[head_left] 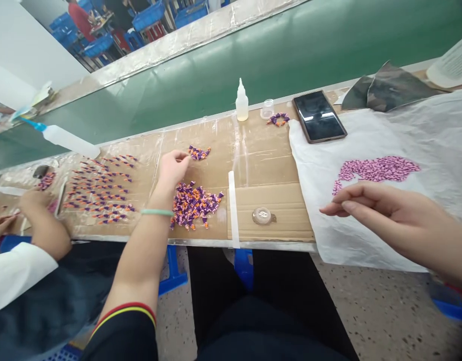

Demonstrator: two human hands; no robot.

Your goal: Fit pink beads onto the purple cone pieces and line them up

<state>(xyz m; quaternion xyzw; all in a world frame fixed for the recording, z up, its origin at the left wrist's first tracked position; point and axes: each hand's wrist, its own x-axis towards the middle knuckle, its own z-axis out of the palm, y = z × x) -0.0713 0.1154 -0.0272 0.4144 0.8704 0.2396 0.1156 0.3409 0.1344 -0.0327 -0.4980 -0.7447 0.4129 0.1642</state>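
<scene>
My left hand (173, 168) is pinched beside a small cluster of purple-and-orange pieces (199, 153) on the cardboard. What its fingertips hold, if anything, is too small to make out. Just below it lies a larger heap of purple, orange and pink pieces (195, 204). Over the white cloth (328, 235), my right hand (373, 208) has thumb and fingers pressed together, and whatever may be between them cannot be seen. Beyond that hand, many small pink pieces (385, 168) are spread on the cloth. A round clear disc (262, 216) with a small tab sits on the cardboard between my hands.
A dropper bottle (242, 103), a clear cap (267, 109), a ring of purple-and-orange pieces (279, 119) and a phone (319, 116) stand or lie toward the back. Rows of pieces (99, 189) and a blue-tipped bottle (67, 139) are left, near a co-worker's arm (44, 215).
</scene>
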